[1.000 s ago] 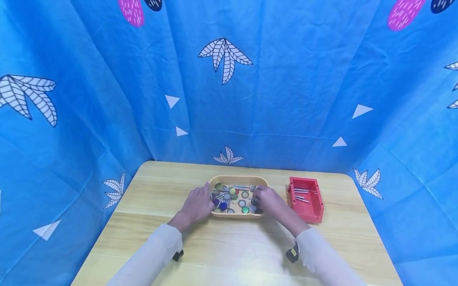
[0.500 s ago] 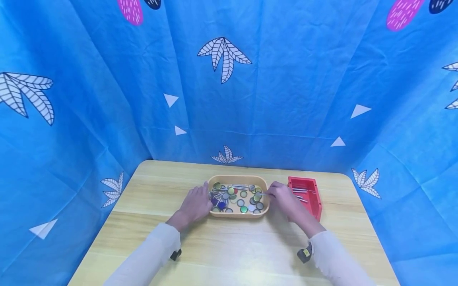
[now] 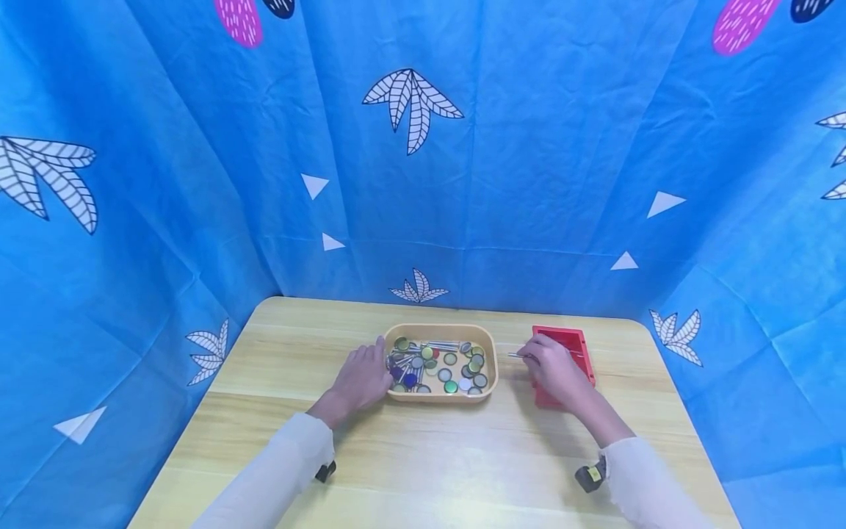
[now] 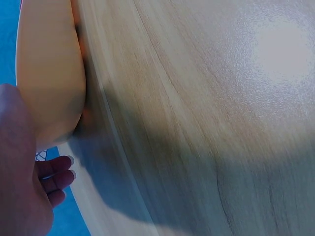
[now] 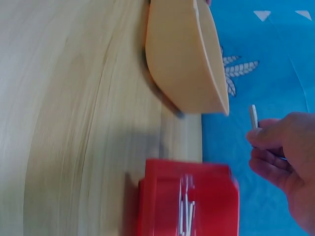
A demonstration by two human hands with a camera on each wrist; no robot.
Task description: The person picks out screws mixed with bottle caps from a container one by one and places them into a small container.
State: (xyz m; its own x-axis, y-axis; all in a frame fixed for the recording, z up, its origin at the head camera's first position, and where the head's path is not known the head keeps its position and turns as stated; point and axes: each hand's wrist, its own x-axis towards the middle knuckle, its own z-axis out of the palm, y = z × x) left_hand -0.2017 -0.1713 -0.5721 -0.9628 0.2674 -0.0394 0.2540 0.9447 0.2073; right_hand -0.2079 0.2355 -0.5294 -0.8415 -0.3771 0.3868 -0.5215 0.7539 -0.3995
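Note:
A beige oval tray [image 3: 441,399] stands on the table, holding several coloured round bottle caps [image 3: 451,386] and several silver nails [image 3: 441,345]. My left hand [image 3: 362,376] grips the tray's left end; in the left wrist view three of its fingers [image 4: 58,180] curl beside the tray wall. Between thumb and fingertips, my right hand [image 3: 554,367] pinches a thin silver nail [image 5: 253,116], its end pointing left toward the tray. That hand is over the red bin [image 3: 547,398], covering part of it. Several nails [image 5: 185,211] lie inside the bin in the right wrist view.
The light wooden table [image 3: 423,455] extends in front of the tray and bin. A blue patterned cloth [image 3: 529,162] hangs behind the table and on both sides. A narrow strip of table separates tray and bin.
My right hand has lifted out of the tray's right end with a nail and moved right, over the red bin. The left hand has stayed at the tray's left end.

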